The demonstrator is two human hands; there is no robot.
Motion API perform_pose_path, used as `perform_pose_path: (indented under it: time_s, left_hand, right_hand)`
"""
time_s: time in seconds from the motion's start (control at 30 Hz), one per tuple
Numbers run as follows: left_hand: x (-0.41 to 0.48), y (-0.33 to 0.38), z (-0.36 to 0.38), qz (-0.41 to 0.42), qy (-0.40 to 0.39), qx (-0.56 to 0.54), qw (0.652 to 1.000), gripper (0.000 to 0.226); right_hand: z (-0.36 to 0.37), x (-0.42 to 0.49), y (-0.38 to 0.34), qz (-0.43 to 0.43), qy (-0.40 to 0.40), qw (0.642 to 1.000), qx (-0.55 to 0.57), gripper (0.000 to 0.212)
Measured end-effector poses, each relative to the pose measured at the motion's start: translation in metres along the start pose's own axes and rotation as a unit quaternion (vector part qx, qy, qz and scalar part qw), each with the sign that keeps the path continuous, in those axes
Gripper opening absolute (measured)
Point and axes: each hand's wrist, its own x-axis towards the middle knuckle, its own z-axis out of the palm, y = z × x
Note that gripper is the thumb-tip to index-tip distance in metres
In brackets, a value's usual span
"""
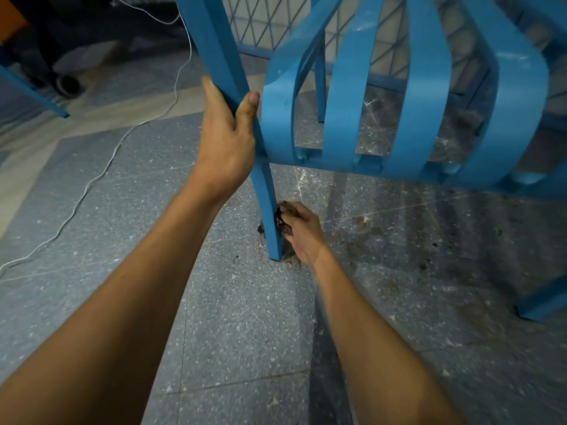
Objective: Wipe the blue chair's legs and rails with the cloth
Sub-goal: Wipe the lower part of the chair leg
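The blue chair [423, 96] fills the upper right, its curved slats bowing toward me. My left hand [227, 136] grips the chair's upright post, thumb on the near face. That post runs down as a leg [270, 216] to the floor. Low on the leg, my right hand [302, 231] presses a small dark cloth [280, 220] against the leg's right side. Most of the cloth is hidden in the fingers.
A white cable [101, 176] trails across the speckled grey tile floor on the left. Dirt stains [365, 231] mark the floor by the leg. Another blue leg [543, 302] stands at the right edge, a blue lattice fence [276, 23] behind, a person's shoe [67, 84] far left.
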Motion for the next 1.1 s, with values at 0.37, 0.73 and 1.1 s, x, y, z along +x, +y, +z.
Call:
perform_pose_path:
  time_s: [0.37, 0.73, 1.1]
  left_hand:
    - [0.0, 0.001, 0.002, 0.0, 0.007, 0.003, 1.0, 0.02]
    - [0.002, -0.001, 0.002, -0.005, 0.002, -0.002, 1.0, 0.04]
    - [0.0, -0.001, 0.003, -0.006, 0.005, -0.015, 1.0, 0.022]
  right_hand:
    - [0.005, -0.004, -0.007, -0.061, 0.021, 0.998, -0.007, 0.028]
    - [0.009, -0.003, -0.026, -0.122, 0.029, 0.989, -0.081, 0.027]
    - [0.003, -0.003, 0.025, -0.021, 0.1, 0.956, -0.274, 0.022]
